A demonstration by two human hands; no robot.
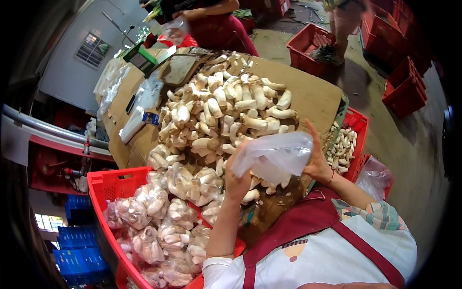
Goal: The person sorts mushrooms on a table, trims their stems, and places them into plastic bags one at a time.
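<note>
A clear plastic bag (276,155) hangs in front of me over the near edge of the mushroom heap, with no mushrooms seen in it. My left hand (237,174) grips its left side, the fingers partly covered by the film. At the bag's right edge is my right hand (316,161), fingers stretched and spread; whether it touches the film I cannot tell. Behind the bag lies a large heap of king oyster mushrooms (219,110) on the cardboard-covered table (308,94). To the left, bagged mushrooms (174,231) fill a red crate (103,192).
Right of the table, a red crate (362,126) holds smaller mushrooms (342,144), near a bundle of plastic film (374,176). A green scale (140,59) stands at the far left. Across the table a person (207,21) handles a bag. More red crates (405,89) stand on the floor.
</note>
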